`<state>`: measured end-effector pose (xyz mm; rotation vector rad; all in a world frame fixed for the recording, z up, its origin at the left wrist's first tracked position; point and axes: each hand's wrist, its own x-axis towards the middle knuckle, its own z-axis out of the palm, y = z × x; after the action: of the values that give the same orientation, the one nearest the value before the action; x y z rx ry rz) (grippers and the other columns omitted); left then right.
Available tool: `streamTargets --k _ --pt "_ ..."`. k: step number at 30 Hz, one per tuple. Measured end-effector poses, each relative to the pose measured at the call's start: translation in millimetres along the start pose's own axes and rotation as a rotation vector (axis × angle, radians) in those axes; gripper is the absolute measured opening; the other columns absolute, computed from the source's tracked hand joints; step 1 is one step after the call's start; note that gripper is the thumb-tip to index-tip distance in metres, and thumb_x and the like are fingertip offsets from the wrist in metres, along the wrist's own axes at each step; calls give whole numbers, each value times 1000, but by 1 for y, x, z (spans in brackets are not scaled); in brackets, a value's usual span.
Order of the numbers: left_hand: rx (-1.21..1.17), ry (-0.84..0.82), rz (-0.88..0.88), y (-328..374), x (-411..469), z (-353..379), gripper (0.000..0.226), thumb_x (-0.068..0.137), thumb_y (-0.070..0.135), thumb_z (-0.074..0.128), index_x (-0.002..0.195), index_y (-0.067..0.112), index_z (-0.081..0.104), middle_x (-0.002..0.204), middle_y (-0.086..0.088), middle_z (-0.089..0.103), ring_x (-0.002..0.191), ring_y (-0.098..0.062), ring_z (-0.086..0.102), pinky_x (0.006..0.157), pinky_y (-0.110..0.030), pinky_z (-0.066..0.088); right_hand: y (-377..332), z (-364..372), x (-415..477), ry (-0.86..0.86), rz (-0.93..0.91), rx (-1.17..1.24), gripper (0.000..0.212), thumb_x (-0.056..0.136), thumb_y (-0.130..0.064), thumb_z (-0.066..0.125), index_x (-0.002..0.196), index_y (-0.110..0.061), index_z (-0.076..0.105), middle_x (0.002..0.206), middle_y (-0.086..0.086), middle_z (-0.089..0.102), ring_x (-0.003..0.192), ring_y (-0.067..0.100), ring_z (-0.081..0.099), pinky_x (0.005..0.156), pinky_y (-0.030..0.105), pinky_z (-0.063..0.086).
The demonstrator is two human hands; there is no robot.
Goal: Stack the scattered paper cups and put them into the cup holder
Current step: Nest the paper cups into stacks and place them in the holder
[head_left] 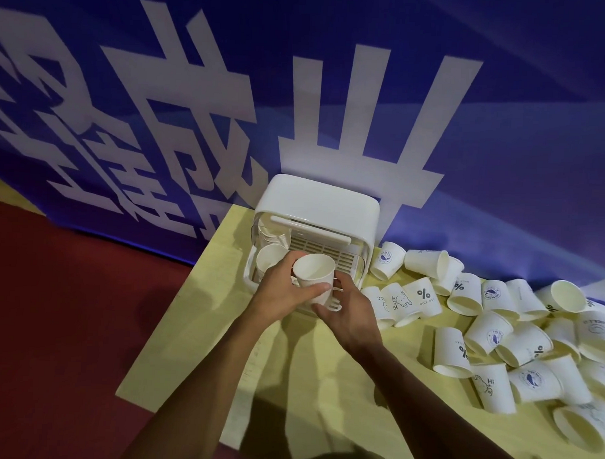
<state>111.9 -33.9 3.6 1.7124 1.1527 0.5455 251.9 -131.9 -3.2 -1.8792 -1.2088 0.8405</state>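
Left hand (285, 290) fingers (295, 258) curled round paper cup (313, 276) (mouth up). Right hand (351, 313) fingers (325, 308) grip its base; cup holder (315, 209) just beyond fingers.

**Blue banner, red floor, yellow table**

A deep blue fabric banner (369, 32) printed with large white characters covers the back wall. Below it lies a dark red floor (68, 307). A pale yellow flat tabletop (322, 401) stands against the banner, crossed by soft shadows.

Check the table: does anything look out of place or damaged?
Only the cups on the table's right side: heaped, tipped on their sides, some upside down. None looks crushed. The left hand and right hand hold a cup at the holder.
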Motion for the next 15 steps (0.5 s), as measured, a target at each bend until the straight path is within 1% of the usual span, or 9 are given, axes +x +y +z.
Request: streamTargets --k 2,4,6,8,10,11,13,15 --pt "-13 42 2 4 1 -8 70 65 53 86 125 38 51 118 21 59 111 -3 56 92 -38 56 0 0 -1 -3 -3 8 63 75 -37 71 133 -34 46 118 -16 64 104 6 61 89 36 53" --pt "-27 150 3 7 5 -19 73 69 46 87 130 36 49 122 17 58 113 -6 56 95 -36 55 3 0 -2 -1 22 4 64 79 -33 74 136 -29 45 122 -13 61 104 6 60 92 33 52" --pt "-12 295 6 7 11 -31 78 70 42 86 136 33 45 128 12 55 118 -11 53 99 -35 52 8 -1 -5 0 40 -39 59 83 -27 73 136 -24 46 122 -11 61 103 6 59 91 28 50" --pt "-8 389 -9 2 18 -40 81 71 39 87 138 29 42 132 8 53 121 -14 52 102 -37 50 15 -3 -9 -7 41 -75 53 85 -25 72 133 -20 50 120 -9 63 101 6 59 89 23 49" --pt "32 420 -56 -5 21 -42 82 71 39 87 137 26 40 131 5 52 121 -18 50 101 -41 51 21 -3 -13 -15 39 -95 48 86 -24 71 130 -18 52 118 -7 65 100 8 61 88 23 49" --pt "61 427 -84 -8 20 -41 82 71 39 86 137 25 40 130 3 52 121 -20 48 100 -41 50 24 -3 -16 -16 38 -105 47 86 -24 71 129 -17 54 118 -7 66 101 8 62 88 24 50" --pt "97 431 -131 -14 20 -36 81 71 38 86 137 22 41 127 0 50 123 -24 41 96 -39 47 30 -4 -19 -11 41 -128 45 85 -25 72 127 -18 56 117 -10 66 101 7 63 88 25 51" --pt "105 411 -175 -21 19 -31 79 72 38 85 136 20 42 122 2 48 124 -24 37 95 -40 44 34 -5 -20 -13 45 -153 42 85 -26 72 123 -20 57 114 -15 64 102 5 63 86 21 50"
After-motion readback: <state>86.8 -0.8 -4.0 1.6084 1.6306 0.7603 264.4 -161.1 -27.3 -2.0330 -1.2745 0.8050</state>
